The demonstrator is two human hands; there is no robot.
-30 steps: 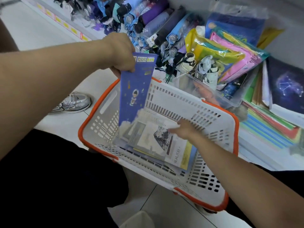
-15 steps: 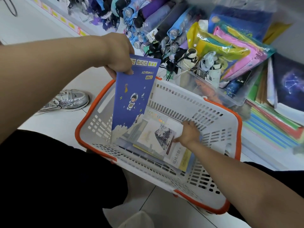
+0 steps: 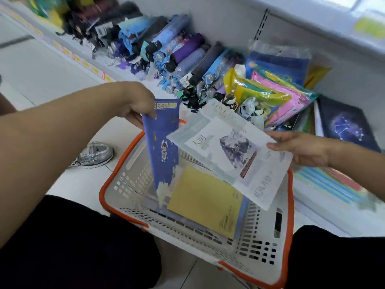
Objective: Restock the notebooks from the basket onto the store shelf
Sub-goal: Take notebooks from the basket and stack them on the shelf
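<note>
A white basket (image 3: 260,251) with an orange rim sits on the floor between my knees. My left hand (image 3: 137,105) pinches the top edge of a blue astronaut notebook (image 3: 162,147), which stands upright in the basket. My right hand (image 3: 302,149) grips the right edge of a white notebook with a mountain picture (image 3: 229,153), held above the basket. A yellow notebook (image 3: 204,201) lies flat in the basket on top of others. Stacked notebooks (image 3: 333,184) lie on the low shelf at the right.
Folded umbrellas (image 3: 177,57) fill the shelf behind the basket. Colourful plastic pouches (image 3: 270,94) and a dark constellation notebook (image 3: 345,126) lie to the right. A silver sneaker (image 3: 93,155) rests on the tiled floor at the left.
My right hand has lifted the white mountain notebook out of the basket and up to the right, uncovering the yellow notebook. My left hand still holds the blue notebook upright.
</note>
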